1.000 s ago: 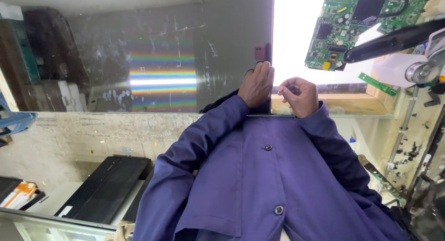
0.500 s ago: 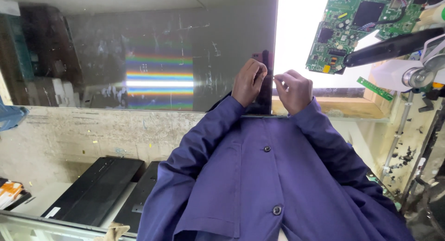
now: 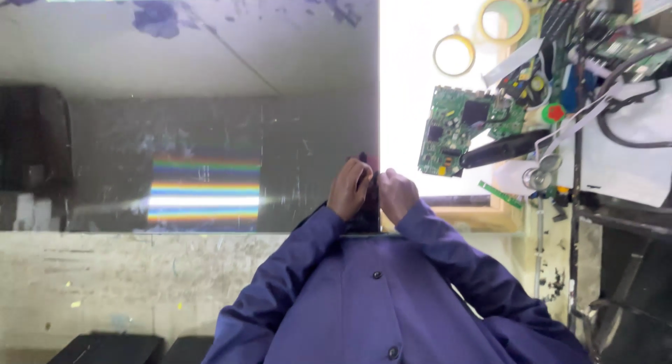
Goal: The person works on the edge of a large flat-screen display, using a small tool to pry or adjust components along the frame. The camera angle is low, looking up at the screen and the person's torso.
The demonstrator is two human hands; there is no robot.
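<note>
A large dark glossy panel [image 3: 189, 105] with a rainbow glare band lies in front of me. Its right edge runs beside a bright white lit surface [image 3: 413, 70]. My left hand [image 3: 350, 189] and my right hand [image 3: 397, 194] meet at the near end of that edge, close together. Both have their fingers closed on a dark strip [image 3: 371, 192] at the panel's corner. My purple sleeves and buttoned shirt front [image 3: 378, 301] fill the lower middle of the view.
A green circuit board [image 3: 455, 129] lies right of my hands, with a black tool handle [image 3: 504, 148] beside it. Two tape rolls [image 3: 453, 54] sit further back. Cables and more boards crowd the right side. Black boxes [image 3: 105, 348] lie at the lower left.
My hands have drawn closer together at the panel's edge, now almost touching. The view has tilted so that more of the panel and the cluttered right side shows.
</note>
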